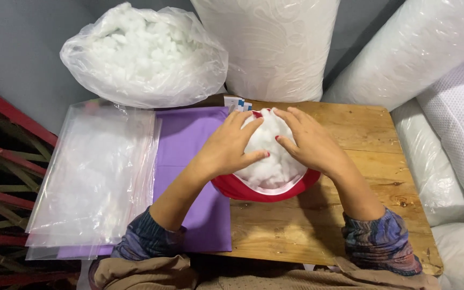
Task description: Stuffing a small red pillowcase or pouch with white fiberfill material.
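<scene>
Left hand point(226, 147), right hand point(311, 142) spread, palms down, cupped inward.

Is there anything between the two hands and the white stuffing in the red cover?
Nothing visible. The left hand and right hand press directly on the white stuffing that fills the red cover.

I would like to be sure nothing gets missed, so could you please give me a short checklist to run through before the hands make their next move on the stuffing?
1. Left hand on the white stuffing: ok.
2. Right hand on the stuffing: ok.
3. Red cover open around the stuffing: ok.
4. Cover resting on the wooden table: ok.
5. Bag of spare stuffing close by: ok.
6. Cover's far end closed: cannot tell.
</scene>
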